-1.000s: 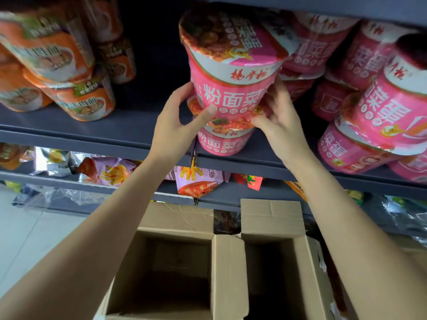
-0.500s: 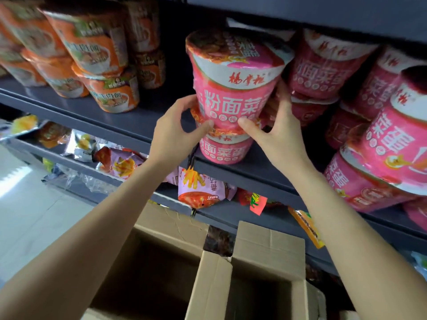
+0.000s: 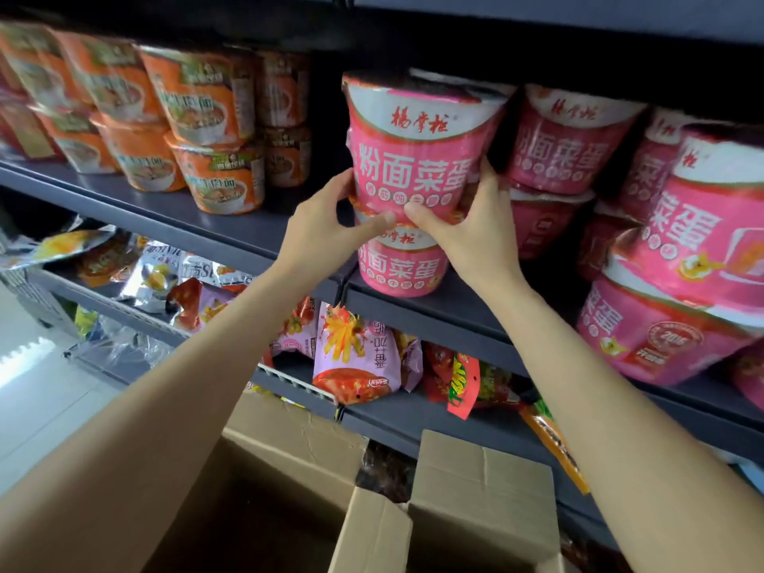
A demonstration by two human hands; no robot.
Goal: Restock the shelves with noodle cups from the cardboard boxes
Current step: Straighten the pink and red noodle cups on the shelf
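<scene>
**Two hands seating a pink cup on the stack**

Two pink noodle cups make a column at the front edge of the shelf (image 3: 434, 308): the upper pink cup (image 3: 417, 146) sits on, or just above, the lower pink cup (image 3: 403, 264). Whether its base is fully seated can't be told, the thumbs cover the seam.

Left hand (image 3: 326, 225) curls round the left side of the upper cup near its base, thumb across the front at the joint. Right hand (image 3: 467, 229) does the same on the right side, fingers going up behind the cup, thumb in front. Both hold the upper cup; neither grips the lower one.

Step in hand, as judged: placing, the stacking part of the restock. Cup looks roughly upright, slightly tilted toward the camera.

More pink cups (image 3: 570, 142) are stacked just right of it, the nearest close to or touching the right fingers. Orange cups (image 3: 198, 97) stand well left, with a dark gap between. Snack bags (image 3: 355, 357) lie on the lower shelf. The open cardboard box (image 3: 479, 490) is below, flaps up; its inside is dark and no cups show in it.

Next move calls for: squaring the upper cup's base on the lower lid, checking it doesn't rock, then letting go with both hands evenly. Risk: the two-high column is at the shelf lip, so a sideways pull on release could tip it.
</scene>
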